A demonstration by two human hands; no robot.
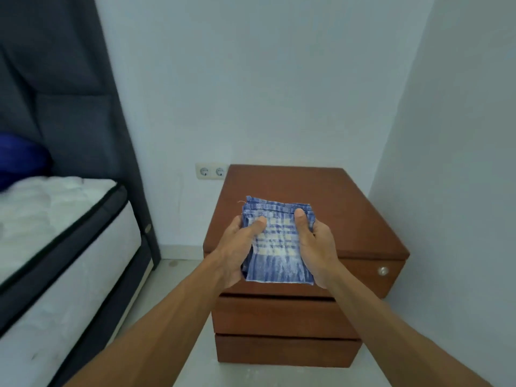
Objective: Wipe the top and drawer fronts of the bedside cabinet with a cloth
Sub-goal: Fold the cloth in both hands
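A brown wooden bedside cabinet [349,208] stands in the room's corner, its three drawer fronts facing me. The top drawer carries a round metal lock [382,270] at its right end. Above the cabinet's front edge I hold a folded blue-and-white checked cloth [279,247] between both hands. My left hand [237,247] grips its left side with the thumb on top. Along the cloth's right side sits my right hand [315,244], thumb pressed near the upper corner. The cloth hides part of the cabinet top and of the top drawer front.
A bed with a white mattress [55,233] and dark padded headboard [69,93] stands at the left. A double wall socket [211,171] sits just left of the cabinet. White walls close in behind and on the right. Pale floor [173,280] runs between bed and cabinet.
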